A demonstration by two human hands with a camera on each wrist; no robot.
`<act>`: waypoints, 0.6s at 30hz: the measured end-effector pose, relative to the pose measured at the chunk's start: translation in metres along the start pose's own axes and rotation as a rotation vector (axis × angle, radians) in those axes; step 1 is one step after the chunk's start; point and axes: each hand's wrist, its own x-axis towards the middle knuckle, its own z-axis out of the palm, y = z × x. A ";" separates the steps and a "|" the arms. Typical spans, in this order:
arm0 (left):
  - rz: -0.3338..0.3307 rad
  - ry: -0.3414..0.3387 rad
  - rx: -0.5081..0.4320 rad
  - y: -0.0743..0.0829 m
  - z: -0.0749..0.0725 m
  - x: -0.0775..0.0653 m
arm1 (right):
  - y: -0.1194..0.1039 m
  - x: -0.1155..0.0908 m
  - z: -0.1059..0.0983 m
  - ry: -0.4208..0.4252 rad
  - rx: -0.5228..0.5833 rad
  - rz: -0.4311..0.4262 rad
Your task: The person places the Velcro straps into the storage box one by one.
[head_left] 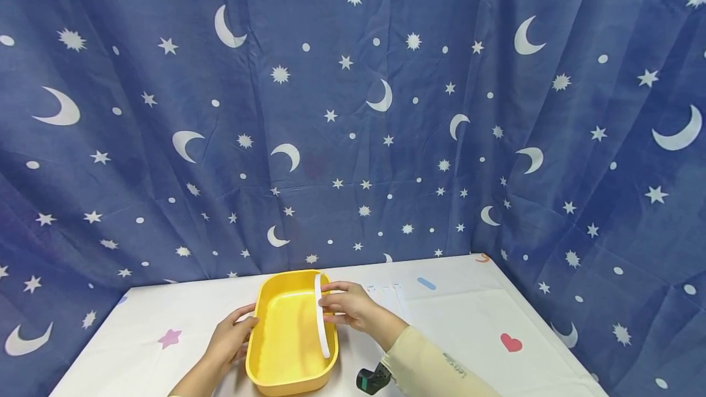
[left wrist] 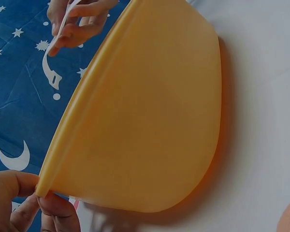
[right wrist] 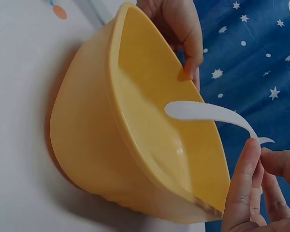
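A deep yellow plastic basin (head_left: 284, 336) with rounded corners stands on the white-covered table. My left hand (head_left: 230, 332) pinches its left rim between thumb and fingers, which the left wrist view shows at the basin's rim (left wrist: 63, 130). Over the basin's right side, my right hand (head_left: 353, 306) holds a thin, curved white strip that looks like a plastic handle (head_left: 322, 323). Thumb and fingertips pinch this handle (right wrist: 203, 111) in the right wrist view. One end of the handle (left wrist: 53, 79), with a small slot, hangs free in the left wrist view. Nothing shows inside the basin.
Faint pale strips (head_left: 394, 296) lie behind the right hand. A black device (head_left: 372, 380) sits at the right wrist. The tablecloth (head_left: 458, 336) carries printed shapes, and a blue curtain (head_left: 331, 158) with moons and stars hangs behind the table.
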 end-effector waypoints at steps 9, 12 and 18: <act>-0.001 -0.004 0.000 0.000 0.000 0.000 | 0.006 0.005 0.014 0.010 -0.015 0.002; 0.008 -0.008 -0.004 0.000 -0.001 -0.001 | 0.007 0.006 0.017 0.014 -0.021 0.010; 0.012 -0.009 -0.016 0.001 0.000 -0.003 | 0.010 0.006 0.024 0.017 -0.026 0.008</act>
